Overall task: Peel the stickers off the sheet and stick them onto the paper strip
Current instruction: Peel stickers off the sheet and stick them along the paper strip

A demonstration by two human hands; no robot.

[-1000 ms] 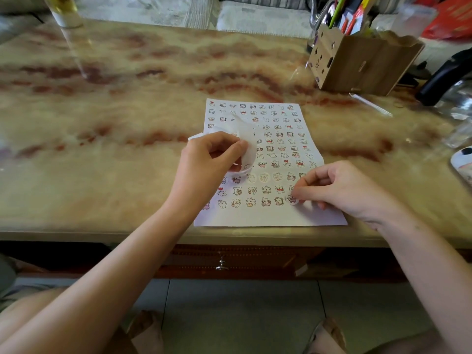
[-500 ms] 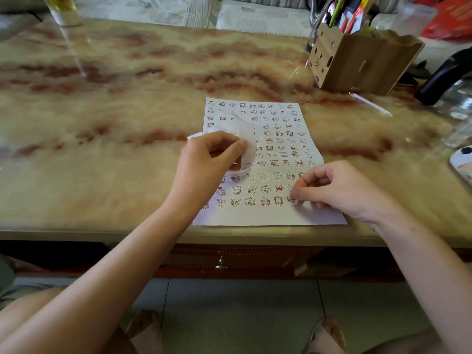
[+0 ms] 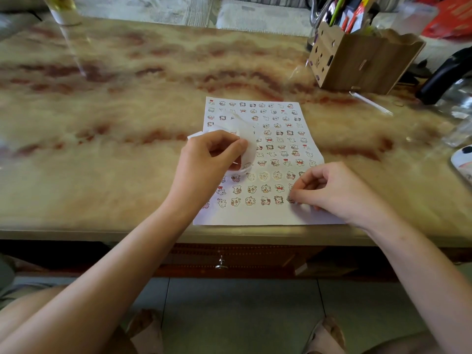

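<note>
Unmoved: left hand (image 3: 209, 159) holds paper strip (image 3: 246, 130); right hand (image 3: 339, 192) pinches bottom-row sticker (image 3: 290, 200).

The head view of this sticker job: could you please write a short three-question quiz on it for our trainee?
1. True or false: the left hand pinches the curled paper strip over the sticker sheet.
2. The right hand picks at a sticker in which row of the sheet? A: farthest. B: middle. C: nearest.
3. Fill in: the wooden pen holder stands on the table at its far ___ side.
Key: 1 true; 2 C; 3 right.
</note>
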